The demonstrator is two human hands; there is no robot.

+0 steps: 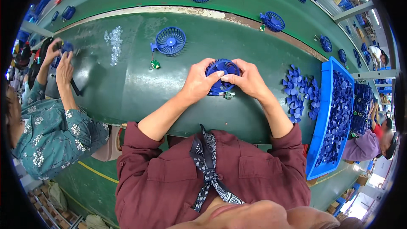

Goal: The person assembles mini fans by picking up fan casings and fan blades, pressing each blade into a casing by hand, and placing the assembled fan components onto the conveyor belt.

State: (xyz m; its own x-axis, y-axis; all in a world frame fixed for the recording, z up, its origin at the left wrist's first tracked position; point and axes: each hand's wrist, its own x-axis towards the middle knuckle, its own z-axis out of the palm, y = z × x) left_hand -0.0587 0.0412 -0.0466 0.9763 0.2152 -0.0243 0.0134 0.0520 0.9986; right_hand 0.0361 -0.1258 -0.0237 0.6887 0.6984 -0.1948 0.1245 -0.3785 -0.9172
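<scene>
Both of my hands grip a round blue fan housing (221, 85) just above the green table, in front of my chest. My left hand (198, 80) wraps its left side, and my right hand (250, 80) wraps the right side. The thumbs press in toward the middle, where blue blades partly show beneath them. A small green circuit board (229, 95) hangs at the near edge of the housing. Farther off and to the left, another blue fan housing (170, 41) lies on the table, with its green circuit board (155, 64) on a wire.
Loose blue fan blades (294, 89) are piled to my right, beside a blue bin (324, 114) filled with more. Small clear pieces (114, 44) lie at the left. Beyond the table, a green belt (178, 0) carries several fan housings. A co-worker (51, 127) works at the left.
</scene>
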